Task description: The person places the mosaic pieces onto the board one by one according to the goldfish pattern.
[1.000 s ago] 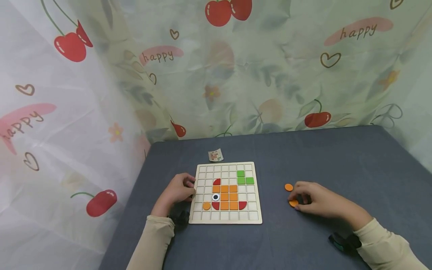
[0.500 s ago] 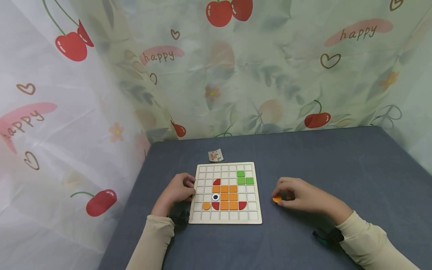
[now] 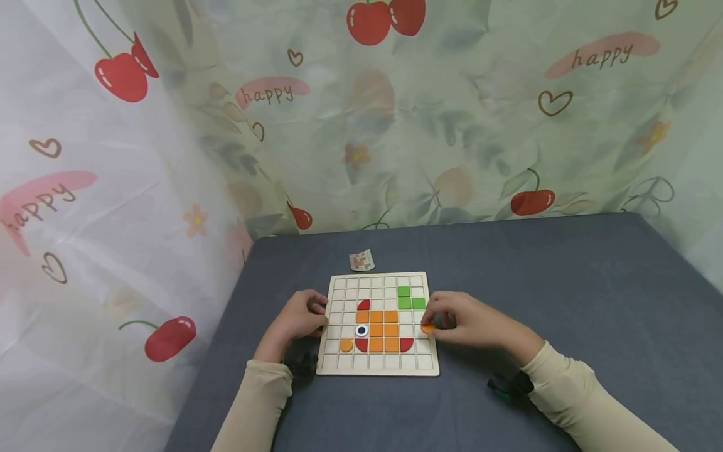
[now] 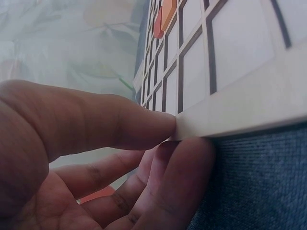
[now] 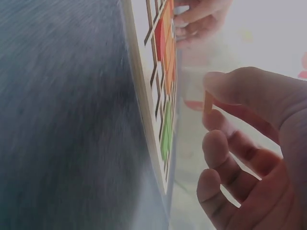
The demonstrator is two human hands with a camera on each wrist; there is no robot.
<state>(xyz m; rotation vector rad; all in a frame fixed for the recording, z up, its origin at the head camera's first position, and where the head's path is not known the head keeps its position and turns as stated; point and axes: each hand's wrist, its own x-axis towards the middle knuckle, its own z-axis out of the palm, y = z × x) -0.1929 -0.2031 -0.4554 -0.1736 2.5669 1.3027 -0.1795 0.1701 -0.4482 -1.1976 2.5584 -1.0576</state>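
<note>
A pale square grid board (image 3: 377,371) lies on the table. My left hand (image 3: 302,315) is at its left edge; in the left wrist view, thumb and a fingertip pinch the board's rim (image 4: 240,117). Over the board's right edge, my right hand (image 3: 469,320) pinches an orange disc (image 3: 428,328), seen edge-on as a thin orange piece (image 5: 207,101) in the right wrist view. On the grid sit orange squares (image 3: 376,330), red quarter-round pieces (image 3: 406,344), green squares (image 3: 403,291), an eye disc (image 3: 361,330) and another orange disc (image 3: 346,345).
Behind the board lies a small printed card (image 3: 361,260). A dark grey cloth (image 3: 553,270) covers the table, and a cherry-patterned curtain (image 3: 423,138) hangs behind it and on the left.
My right hand has lifted an orange disc from the table and carried it left to the board's edge. Another loose disc's spot is now covered by the hand. The left hand has stayed put.
</note>
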